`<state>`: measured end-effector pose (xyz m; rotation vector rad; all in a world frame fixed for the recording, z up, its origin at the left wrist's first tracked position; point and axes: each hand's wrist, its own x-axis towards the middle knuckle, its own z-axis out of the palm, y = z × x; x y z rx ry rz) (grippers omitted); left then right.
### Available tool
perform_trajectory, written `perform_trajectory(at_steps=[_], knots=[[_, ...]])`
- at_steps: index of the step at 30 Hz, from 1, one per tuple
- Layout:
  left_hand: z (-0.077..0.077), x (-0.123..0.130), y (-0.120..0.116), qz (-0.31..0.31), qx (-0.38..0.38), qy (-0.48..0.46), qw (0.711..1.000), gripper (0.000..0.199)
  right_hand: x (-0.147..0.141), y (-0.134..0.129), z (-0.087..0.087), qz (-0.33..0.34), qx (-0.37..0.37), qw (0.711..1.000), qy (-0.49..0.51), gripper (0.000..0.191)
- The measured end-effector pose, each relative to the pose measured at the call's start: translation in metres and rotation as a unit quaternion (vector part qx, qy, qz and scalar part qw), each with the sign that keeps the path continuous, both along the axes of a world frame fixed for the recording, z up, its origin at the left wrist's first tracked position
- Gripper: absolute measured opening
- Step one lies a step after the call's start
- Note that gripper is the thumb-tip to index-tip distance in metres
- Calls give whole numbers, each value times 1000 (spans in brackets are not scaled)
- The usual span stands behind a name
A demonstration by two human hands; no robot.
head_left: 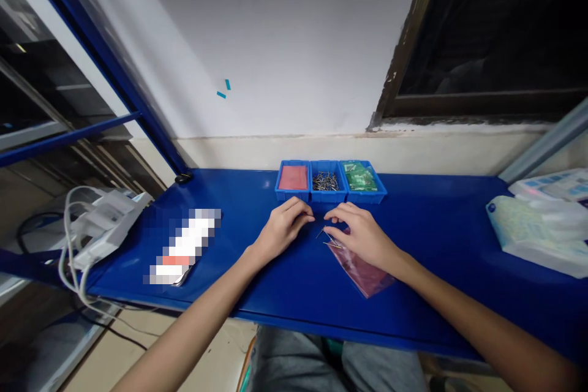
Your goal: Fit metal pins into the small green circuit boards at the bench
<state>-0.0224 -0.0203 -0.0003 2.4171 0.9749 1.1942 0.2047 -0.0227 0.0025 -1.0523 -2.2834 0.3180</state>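
Observation:
My left hand (287, 225) is just in front of the blue bins, thumb and fingertips pinched together; anything between them is too small to make out. Facing it, my right hand (361, 229) has its fingers curved, with a gap between thumb and index finger and nothing visible in it. Several thin metal screws (334, 245) lie just below my right thumb, some at the corner of a pink plastic bag (362, 272). This bag lies flat on the blue table, partly hidden under my right hand.
Three joined blue bins stand at the wall: one with pink bags (293, 177), one with loose screws (325, 182), one with green packets (359, 176). A blurred-out phone-like object (184, 251) and a white power strip (110, 226) are left; a pale plastic package (537, 233) is right.

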Motion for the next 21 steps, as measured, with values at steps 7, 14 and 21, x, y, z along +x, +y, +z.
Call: perform_trajectory(at_steps=[7, 14, 21], knots=[[9, 12, -9, 32, -115, -74, 990, 7, -2, -2, 10, 0, -15, 999, 45, 13], [11, 22, -20, 3, -99, -96, 990, 10, -3, -5, 19, 46, -55, 992, 101, 17], [0, 25, -16, 22, -86, -97, 991, 12, -4, -3, 15, 49, -47, 995, 76, 13]])
